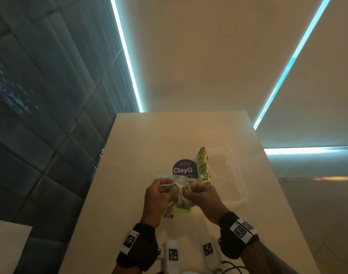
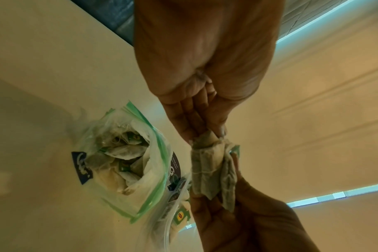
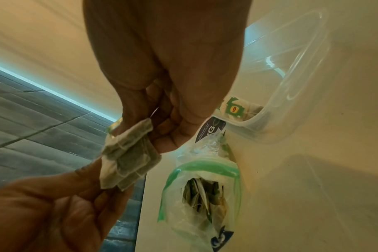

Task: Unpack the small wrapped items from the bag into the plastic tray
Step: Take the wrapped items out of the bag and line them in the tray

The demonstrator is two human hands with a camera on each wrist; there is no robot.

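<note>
Nearest the head camera, two black wrist straps (image 1: 137,247) with square printed markers sit on the forearms, and just beyond them both hands meet above the bench (image 1: 129,155). The left hand (image 1: 158,194) and the right hand (image 1: 202,195) each pinch the same little bundle of tea bags (image 2: 211,172) between thumb and fingertips, the left at one end and the right at the other, so the bundle hangs in the air between them (the wrist views show it as two or three folded paper sachets with string across them). Directly under the hands the zip bag (image 2: 138,162) lies on the bench with its green-edged mouth gaping, and more tea bags are heaped inside it. Partly beneath the bag's far end lies a round dark sticker (image 1: 184,169) with white lettering. Just to the right of the bag and sticker stands the clear plastic tray (image 1: 236,175), and inside it, along its left side, a row of tea bags with green tags (image 1: 203,165) already rests. Beyond the bench are a pale wall and ceiling crossed by bright cyan light strips (image 1: 127,56), with dark tiles to the left.
</note>
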